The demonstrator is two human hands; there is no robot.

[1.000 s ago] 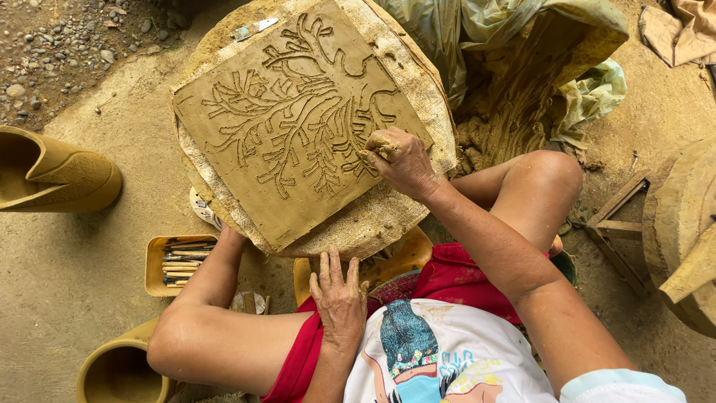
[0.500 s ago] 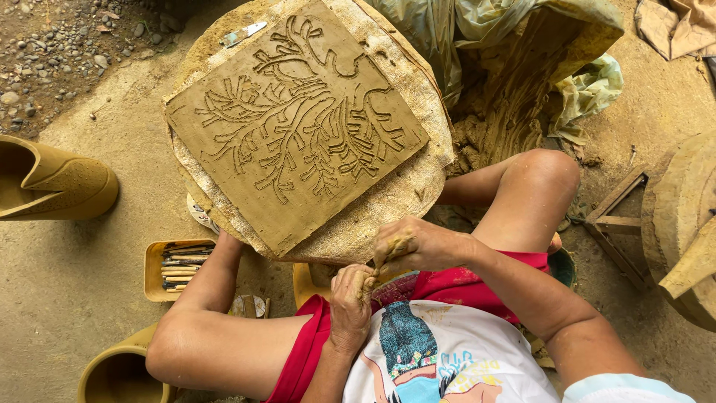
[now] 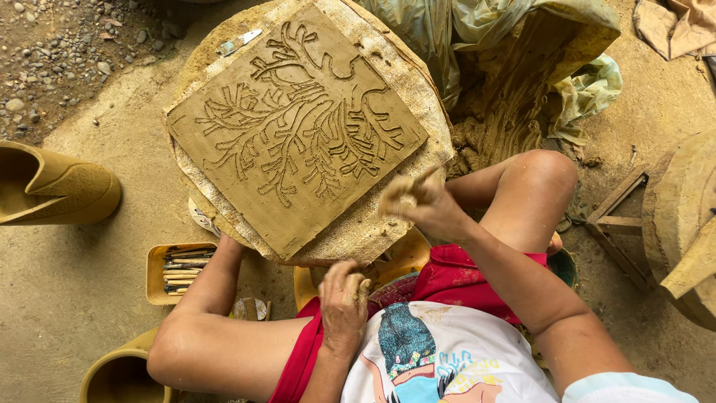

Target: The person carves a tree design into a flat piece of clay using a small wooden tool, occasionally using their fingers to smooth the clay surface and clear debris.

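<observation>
The right hand [image 3: 421, 203] has risen from the lap toward the slab's near edge. From left: a yellow tray of tools [image 3: 179, 270], the tree-carved clay slab [image 3: 298, 127] on its round burlap-covered worktop [image 3: 358, 231], the left hand [image 3: 343, 306] half-curled with clay at its fingertips, the right hand's grip pinched on a small clay lump.

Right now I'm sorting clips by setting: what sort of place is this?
Probably an outdoor pottery or clay-craft workspace. A square clay slab carved with a tree pattern lies on a round cloth-covered stand, unfired clay vessels sit on the dirt ground, and a tray of tools stands near the person's knee.
</observation>
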